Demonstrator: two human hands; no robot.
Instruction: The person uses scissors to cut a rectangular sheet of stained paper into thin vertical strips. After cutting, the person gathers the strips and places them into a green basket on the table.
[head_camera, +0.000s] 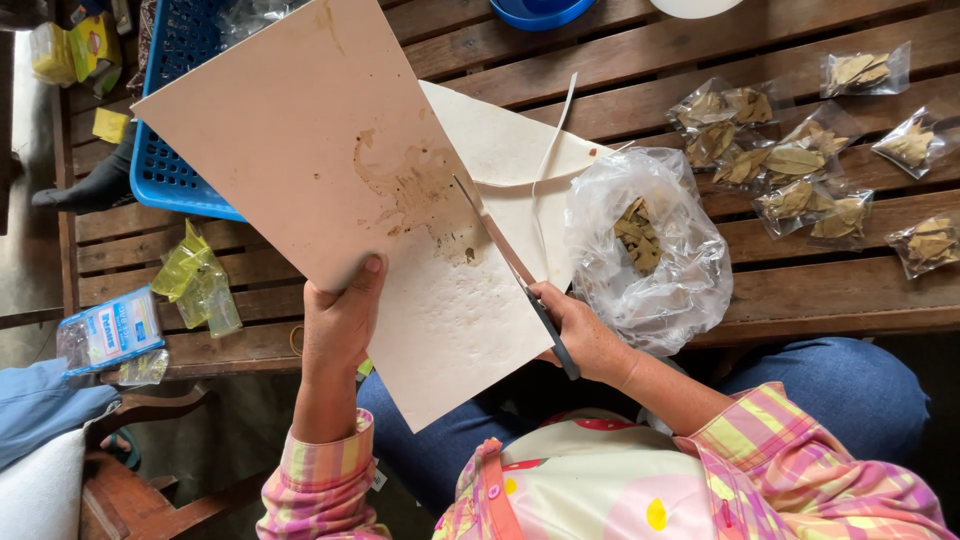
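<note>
Cream-coloured card (330, 180), stained brown near its middle, is what I hold up over my lap and the edge of the wooden slatted table (800, 290). My left hand (340, 325) grips its lower edge, thumb pressed flat on the face. My right hand (580, 335) is closed around the dark handles of a pair of scissors (515, 275), whose blades lie slanted across the card's right side, inside a cut. Beyond the blades a cut-off part of the card hangs to the right, with a thin curling strip (555, 135) rising from it. Just beside my right hand a crumpled clear plastic bag (650, 250) with dried leaves inside sits on the table. Farther right lie several small sealed packets of dried leaves (790, 170), spread over the slats. Behind the card on the left is a blue plastic basket (165, 150), and near it yellow-green wrappers (200, 280) and a small blue-and-white packet (108, 330).
</note>
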